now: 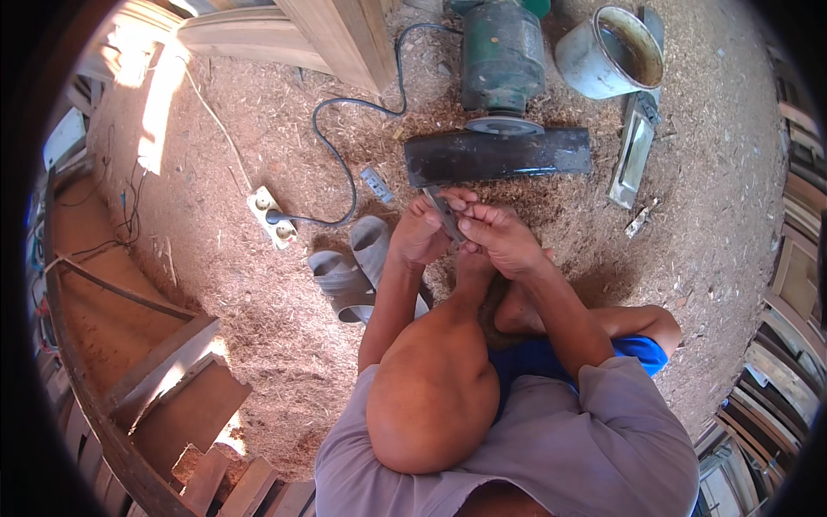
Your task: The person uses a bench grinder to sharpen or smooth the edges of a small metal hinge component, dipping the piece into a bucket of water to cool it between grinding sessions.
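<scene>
A narrow, flat grey metal blade (444, 214) slants between my two hands, above my bare foot. My left hand (418, 233) pinches it from the left, with the fingers curled around its side. On the other side my right hand (506, 241) grips it too, thumb laid toward the blade. Just beyond them is a green electric grinder (504, 69) with a grey disc wheel (505, 127) facing me. Under that wheel lies a dark, curved trough-like piece (500, 157), close to my fingertips but apart from the blade as far as I can tell.
A white bucket (581, 65) holding liquid stands right of the grinder, beside a board with a pale rectangular block (636, 151). A black cord (323, 129) runs to a power strip (263, 202) at left. Sandals (340, 280) lie by my left forearm. Wood pieces (797, 280) line the right edge.
</scene>
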Demonstrator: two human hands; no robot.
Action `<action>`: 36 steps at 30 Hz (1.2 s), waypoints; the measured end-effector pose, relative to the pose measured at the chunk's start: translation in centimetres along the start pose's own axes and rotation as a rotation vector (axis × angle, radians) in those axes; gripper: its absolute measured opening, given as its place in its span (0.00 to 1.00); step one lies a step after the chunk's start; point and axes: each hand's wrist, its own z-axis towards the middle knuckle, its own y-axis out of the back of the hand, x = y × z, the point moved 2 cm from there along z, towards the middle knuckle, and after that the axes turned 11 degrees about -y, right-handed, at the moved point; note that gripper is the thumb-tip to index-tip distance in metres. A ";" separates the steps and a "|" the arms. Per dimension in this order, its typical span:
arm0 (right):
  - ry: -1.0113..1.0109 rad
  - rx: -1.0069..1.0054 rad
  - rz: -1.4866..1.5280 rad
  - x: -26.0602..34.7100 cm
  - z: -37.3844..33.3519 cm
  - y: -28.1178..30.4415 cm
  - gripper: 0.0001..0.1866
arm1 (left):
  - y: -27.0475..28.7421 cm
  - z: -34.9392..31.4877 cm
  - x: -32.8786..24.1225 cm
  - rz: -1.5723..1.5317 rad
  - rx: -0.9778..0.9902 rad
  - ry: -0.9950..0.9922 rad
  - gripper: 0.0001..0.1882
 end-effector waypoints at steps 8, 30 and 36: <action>-0.002 -0.078 -0.186 0.6 -0.8 -0.1 0.11 | -0.6 0.7 -0.8 -0.105 -0.079 -0.057 0.28; -0.065 0.097 0.320 0.1 -0.2 0.7 0.12 | -0.4 0.3 -1.7 0.131 -0.207 -0.142 0.13; 0.111 -0.135 0.350 1.4 0.4 2.5 0.09 | -0.7 0.9 -1.2 0.619 -0.455 -0.137 0.08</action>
